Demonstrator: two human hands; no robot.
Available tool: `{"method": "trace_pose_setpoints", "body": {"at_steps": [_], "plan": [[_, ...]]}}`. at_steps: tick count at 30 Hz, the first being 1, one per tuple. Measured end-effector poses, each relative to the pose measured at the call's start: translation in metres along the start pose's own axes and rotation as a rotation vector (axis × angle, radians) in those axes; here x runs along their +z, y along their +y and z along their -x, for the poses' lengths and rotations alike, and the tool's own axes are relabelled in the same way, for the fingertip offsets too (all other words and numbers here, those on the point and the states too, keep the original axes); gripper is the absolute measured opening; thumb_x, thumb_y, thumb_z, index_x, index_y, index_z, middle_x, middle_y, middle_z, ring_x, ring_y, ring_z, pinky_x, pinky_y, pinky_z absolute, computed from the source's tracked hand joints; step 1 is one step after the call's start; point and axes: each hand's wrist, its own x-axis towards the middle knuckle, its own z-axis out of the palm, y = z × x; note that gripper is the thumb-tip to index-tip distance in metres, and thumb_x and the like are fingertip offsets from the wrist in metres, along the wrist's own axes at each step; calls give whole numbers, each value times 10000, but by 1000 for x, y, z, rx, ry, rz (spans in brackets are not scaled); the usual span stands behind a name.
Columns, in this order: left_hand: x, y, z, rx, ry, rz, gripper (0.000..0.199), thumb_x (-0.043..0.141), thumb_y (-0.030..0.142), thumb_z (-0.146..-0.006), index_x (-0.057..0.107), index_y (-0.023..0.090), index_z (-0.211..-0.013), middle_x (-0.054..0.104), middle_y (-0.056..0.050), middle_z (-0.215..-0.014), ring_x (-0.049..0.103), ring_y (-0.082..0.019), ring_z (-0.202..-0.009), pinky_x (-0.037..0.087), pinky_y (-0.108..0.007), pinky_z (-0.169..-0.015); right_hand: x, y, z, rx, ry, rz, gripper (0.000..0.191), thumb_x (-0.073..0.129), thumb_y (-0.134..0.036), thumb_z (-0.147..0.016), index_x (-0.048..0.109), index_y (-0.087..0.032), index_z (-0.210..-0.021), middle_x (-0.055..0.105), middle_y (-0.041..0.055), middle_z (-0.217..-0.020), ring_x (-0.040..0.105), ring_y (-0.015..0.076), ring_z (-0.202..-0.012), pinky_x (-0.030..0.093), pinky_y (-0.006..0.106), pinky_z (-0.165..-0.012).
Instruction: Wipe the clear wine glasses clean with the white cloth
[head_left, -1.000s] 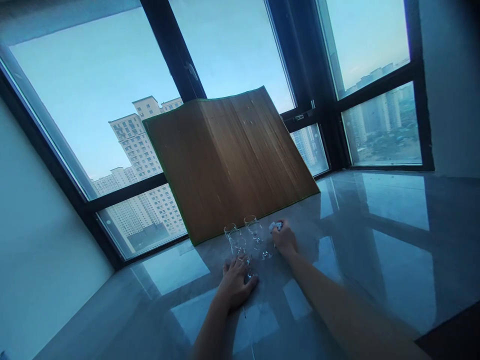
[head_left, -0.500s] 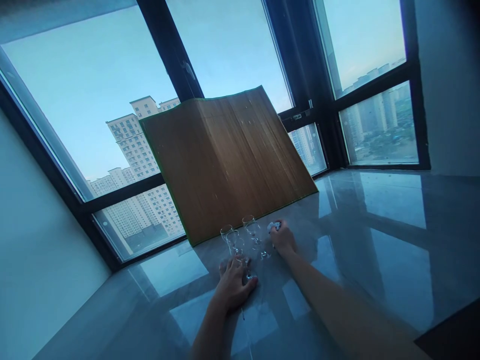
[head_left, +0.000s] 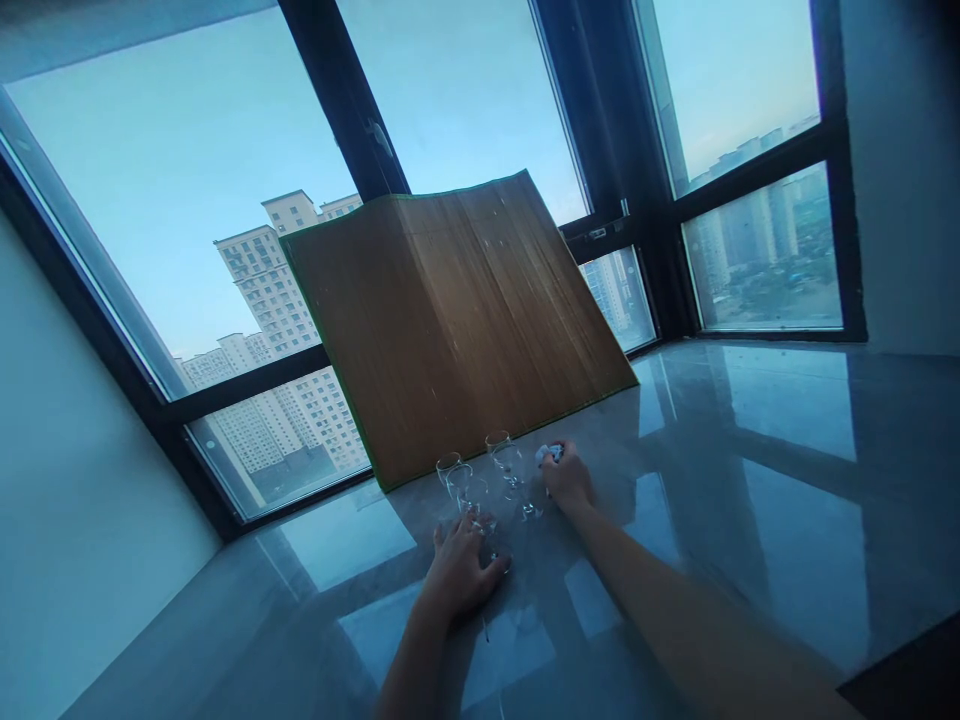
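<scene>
Clear stemmed glasses stand close together on the glossy grey counter (head_left: 300, 620). My left hand (head_left: 463, 572) is low at the nearer ones, with its fingers and thumb curled around the lower part of a stemmed glass (head_left: 472, 492); the exact grip is partly hidden. Just behind it rises the rim of another glass (head_left: 448, 464). To the right, a third glass (head_left: 501, 452) stands apart from both hands. My right hand (head_left: 568, 476) is closed on a crumpled white tissue (head_left: 552, 453), resting by the counter to the right of that glass.
A brown wood-grain mat (head_left: 465, 330) with green edging leans against the window behind the glasses. Dark window frames (head_left: 352, 100) run around the counter's back, with tall buildings outside. A pale wall (head_left: 75, 480) borders the left side.
My left hand has shifted slightly left, and the glasses at it have moved left too. My right hand with the tissue stays nearly in place.
</scene>
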Motion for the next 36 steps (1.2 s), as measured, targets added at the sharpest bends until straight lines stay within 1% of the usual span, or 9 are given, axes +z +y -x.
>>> {"method": "trace_pose_setpoints", "body": {"at_steps": [4, 9, 12, 17, 22, 26, 29, 33, 36], "plan": [[2, 1, 0, -26, 20, -10, 705, 496, 614, -888, 431, 315, -1523, 426, -105, -1588, 321, -362, -1485, 12, -655, -1227, 0, 0, 0, -8, 10, -31, 361, 478, -327, -955, 606, -198, -1267, 744, 117, -1036, 712, 240, -925, 475, 296, -763], [4, 0, -2, -50, -14, 17, 754, 466, 673, -889, 394, 323, -1552, 274, -88, -1677, 139, -377, -1558, -30, -667, -1219, 2, 0, -1, 4, 6, -52, 360, 491, -306, -944, 612, -196, -1264, 743, 112, -1024, 714, 249, -942, 480, 303, -780], [4, 1, -4, -49, -44, 36, 758, 455, 669, -892, 367, 333, -1566, 256, -62, -1688, 87, -391, -1565, -8, -687, -1213, 2, 0, -1, 4, 3, -56, 356, 495, -301, -942, 610, -206, -1265, 745, 103, -1005, 717, 245, -934, 476, 298, -778], [4, 0, -5, -72, -66, 60, 705, 475, 546, -894, 396, 306, -1553, 329, -54, -1659, 149, -380, -1553, 55, -672, -1225, 2, 1, -2, -5, 2, -61, 342, 499, -308, -949, 609, -197, -1253, 747, 114, -1012, 717, 249, -940, 465, 292, -761], [5, -7, -3, -71, -50, 34, 663, 465, 444, -878, 452, 273, -1519, 349, -64, -1651, 203, -345, -1547, 34, -638, -1242, 2, 2, -2, -8, 1, -65, 336, 485, -311, -950, 606, -201, -1243, 752, 104, -1006, 717, 251, -924, 454, 290, -730], [5, -13, -2, -78, -56, 35, 673, 454, 359, -852, 438, 285, -1521, 342, -38, -1655, 194, -312, -1555, 34, -646, -1238, 2, 2, -2, -1, -3, -64, 340, 493, -312, -944, 602, -205, -1248, 752, 102, -1026, 714, 254, -932, 450, 291, -720], [5, -18, -2, -106, -65, 43, 680, 439, 335, -853, 420, 299, -1532, 332, -29, -1660, 181, -298, -1561, 34, -646, -1237, 2, 2, -3, 8, -6, -62, 346, 493, -318, -945, 604, -202, -1252, 752, 103, -1028, 713, 258, -937, 452, 294, -720], [5, -25, -2, -151, -78, 37, 696, 430, 337, -861, 386, 303, -1555, 276, -17, -1681, 145, -271, -1572, 15, -607, -1249, 3, 2, -4, 7, -5, -64, 352, 492, -312, -943, 608, -200, -1255, 751, 100, -1016, 715, 247, -928, 458, 289, -726], [4, -32, 0, -157, -62, 16, 676, 416, 328, -871, 406, 296, -1546, 300, -25, -1672, 170, -266, -1567, -4, -594, -1250, 3, 2, -4, 6, 2, -66, 359, 489, -300, -938, 602, -198, -1264, 750, 103, -1010, 714, 242, -920, 462, 290, -735]]}}
